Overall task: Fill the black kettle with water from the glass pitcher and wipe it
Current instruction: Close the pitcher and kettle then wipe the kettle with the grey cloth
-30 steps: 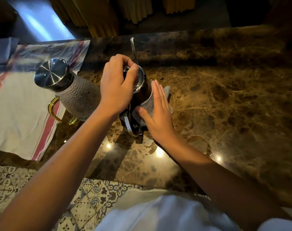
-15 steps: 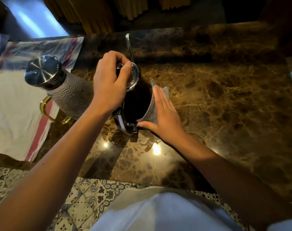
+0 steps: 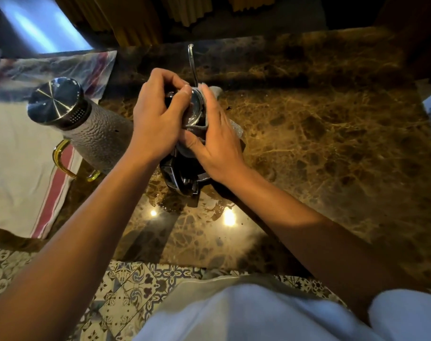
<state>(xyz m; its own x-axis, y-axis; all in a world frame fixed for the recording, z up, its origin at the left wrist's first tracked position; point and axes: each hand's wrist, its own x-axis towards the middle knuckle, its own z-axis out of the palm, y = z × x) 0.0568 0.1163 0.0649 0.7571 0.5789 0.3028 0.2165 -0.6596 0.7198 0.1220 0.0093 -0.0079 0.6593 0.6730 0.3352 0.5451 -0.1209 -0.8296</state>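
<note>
Two hands are seen at work over a brown marble counter (image 3: 332, 143). At the far left, a white towel with red stripes (image 3: 20, 168) is spread on the counter. The pitcher (image 3: 86, 129), of textured glass with a steel lid (image 3: 56, 100) and a yellow handle (image 3: 62, 158), is stood partly on the towel's right edge, just beside the left forearm. The kettle (image 3: 182, 173) is placed at the middle of the counter, right of the pitcher; its thin spout (image 3: 192, 62) is pointed away from the person, and its black body is largely hidden by the hands. The top of the kettle is gripped by the left hand (image 3: 155, 119), fingers curled over it and thumb laid against the shiny lid (image 3: 194, 109). A grey cloth (image 3: 214, 91) is pressed against the kettle's right side by the right hand (image 3: 217, 141), its fingers held straight and together. Wet patches (image 3: 209, 207) and two bright light reflections are visible on the counter just in front of the kettle. A patterned tile floor (image 3: 126, 291) is seen below the counter edge.
</note>
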